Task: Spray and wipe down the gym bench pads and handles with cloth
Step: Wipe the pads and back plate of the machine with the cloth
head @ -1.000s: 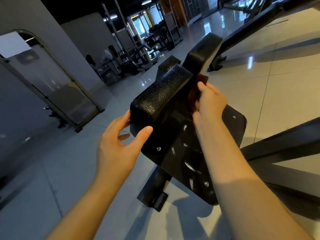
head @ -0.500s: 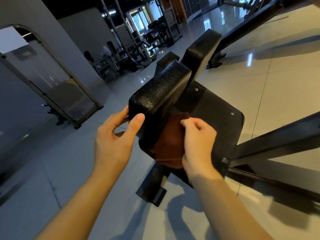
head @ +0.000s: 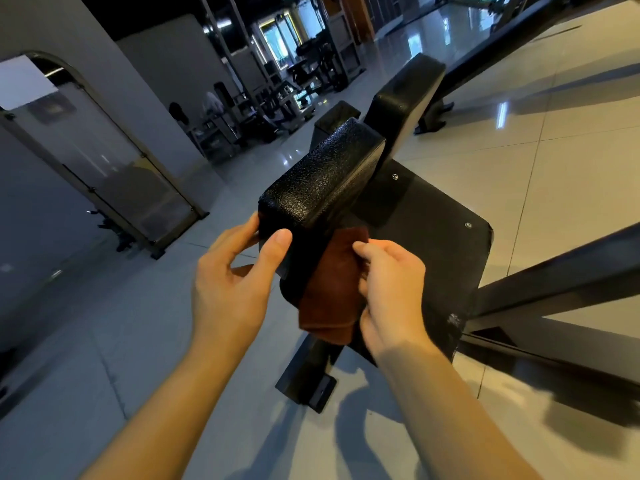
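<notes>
Two hands met at the near pad [head: 322,181]: the left hand [head: 235,278] curled thumb and fingers round its near-left corner, probably to steady it, while the right hand [head: 391,292] pinched the brown cloth [head: 329,289] against the pad's right side for wiping.

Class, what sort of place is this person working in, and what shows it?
Most likely a gym: a black bench pad gripped by the left hand, the right hand holding a brown cloth against it, and exercise machines standing behind.
</notes>
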A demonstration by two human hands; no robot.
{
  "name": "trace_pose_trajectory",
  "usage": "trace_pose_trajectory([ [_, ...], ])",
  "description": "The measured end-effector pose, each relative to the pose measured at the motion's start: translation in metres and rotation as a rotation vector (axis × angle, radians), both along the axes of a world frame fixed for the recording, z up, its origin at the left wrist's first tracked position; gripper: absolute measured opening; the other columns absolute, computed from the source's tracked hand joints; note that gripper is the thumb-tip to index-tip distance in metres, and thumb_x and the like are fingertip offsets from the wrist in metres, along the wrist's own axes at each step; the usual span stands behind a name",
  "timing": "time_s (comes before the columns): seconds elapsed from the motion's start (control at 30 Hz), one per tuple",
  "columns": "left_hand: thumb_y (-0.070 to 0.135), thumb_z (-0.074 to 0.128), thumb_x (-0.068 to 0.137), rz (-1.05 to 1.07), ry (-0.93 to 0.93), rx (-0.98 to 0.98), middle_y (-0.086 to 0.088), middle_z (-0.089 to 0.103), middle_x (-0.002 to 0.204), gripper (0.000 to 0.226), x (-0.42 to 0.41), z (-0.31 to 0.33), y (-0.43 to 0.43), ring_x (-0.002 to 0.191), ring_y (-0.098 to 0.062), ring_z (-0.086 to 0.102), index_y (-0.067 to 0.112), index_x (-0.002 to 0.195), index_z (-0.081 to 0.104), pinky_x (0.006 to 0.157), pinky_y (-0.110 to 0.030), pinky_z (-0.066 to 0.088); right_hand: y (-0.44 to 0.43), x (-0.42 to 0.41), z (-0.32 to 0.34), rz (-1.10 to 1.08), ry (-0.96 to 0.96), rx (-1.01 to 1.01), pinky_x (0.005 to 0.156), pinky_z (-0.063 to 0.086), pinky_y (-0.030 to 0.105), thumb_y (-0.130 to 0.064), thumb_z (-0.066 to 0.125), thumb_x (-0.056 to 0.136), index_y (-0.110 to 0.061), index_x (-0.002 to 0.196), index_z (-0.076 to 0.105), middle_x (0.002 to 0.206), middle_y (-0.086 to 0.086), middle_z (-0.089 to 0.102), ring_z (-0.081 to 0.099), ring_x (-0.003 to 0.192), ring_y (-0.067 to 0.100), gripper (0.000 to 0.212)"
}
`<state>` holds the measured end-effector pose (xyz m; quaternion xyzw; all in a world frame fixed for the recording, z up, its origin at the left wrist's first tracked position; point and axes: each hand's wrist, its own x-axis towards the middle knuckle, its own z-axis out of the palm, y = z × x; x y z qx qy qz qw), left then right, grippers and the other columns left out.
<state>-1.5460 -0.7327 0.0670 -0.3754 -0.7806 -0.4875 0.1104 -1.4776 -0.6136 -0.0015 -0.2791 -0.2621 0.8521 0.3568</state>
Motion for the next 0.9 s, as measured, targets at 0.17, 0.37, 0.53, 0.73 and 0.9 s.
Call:
trace_pose_trajectory([
  [0.17, 0.051, 0.065, 0.084, -0.013, -0.014, 0.004, 0.021, 0.069, 0.115, 0.041, 0.005, 0.001, 0.001, 0.109, -0.003, 0.066, 0.044, 0.124, 0.061, 0.074, -0.008, 0.052, 0.048, -0.039, -0.013, 0.034, -0.121, -0.241, 0.062, 0.053, 0.034, 0.000, 0.067, 0.091, -0.007, 0.089, 0.069, 0.087, 0.011, 0.065, 0.065, 0.083, 0.029, 0.007],
  [0.37, 0.046, 0.066, 0.086, -0.024, -0.001, -0.009, 0.019, 0.068, 0.117, 0.050, 0.004, 0.000, -0.001, 0.109, 0.000, 0.066, 0.033, 0.134, 0.063, 0.074, -0.008, 0.052, 0.063, -0.049, 0.022, 0.047, 0.008, -0.333, 0.034, 0.033, 0.017, 0.006, 0.053, 0.096, -0.006, 0.111, 0.062, 0.090, 0.005, 0.062, 0.047, 0.057, 0.013, 0.022],
  [0.53, 0.046, 0.066, 0.086, -0.022, 0.021, -0.015, 0.016, 0.068, 0.117, 0.048, 0.000, -0.002, -0.001, 0.109, 0.001, 0.065, 0.034, 0.133, 0.061, 0.075, -0.007, 0.051, 0.076, -0.032, 0.011, -0.025, 0.256, -0.441, 0.074, 0.062, 0.029, 0.007, 0.057, 0.096, -0.009, 0.094, 0.063, 0.092, 0.009, 0.068, 0.067, 0.080, 0.021, 0.017],
  [0.73, 0.042, 0.066, 0.086, -0.044, 0.028, -0.006, 0.016, 0.067, 0.117, 0.050, 0.002, -0.004, 0.000, 0.103, 0.013, 0.063, 0.031, 0.134, 0.061, 0.071, -0.006, 0.050, 0.096, -0.056, 0.019, -0.198, 0.119, -0.225, 0.075, 0.055, 0.030, 0.000, 0.063, 0.094, -0.022, 0.089, 0.066, 0.112, 0.009, 0.068, 0.066, 0.100, 0.022, 0.023],
  [0.9, 0.038, 0.066, 0.087, -0.042, 0.047, 0.009, 0.017, 0.066, 0.118, 0.051, 0.001, -0.005, 0.000, 0.103, 0.013, 0.063, 0.025, 0.136, 0.061, 0.071, -0.005, 0.050, 0.058, -0.044, 0.018, -0.114, 0.302, -0.197, 0.074, 0.056, 0.028, -0.001, 0.059, 0.098, -0.017, 0.091, 0.067, 0.106, 0.010, 0.069, 0.068, 0.096, 0.022, 0.019],
])
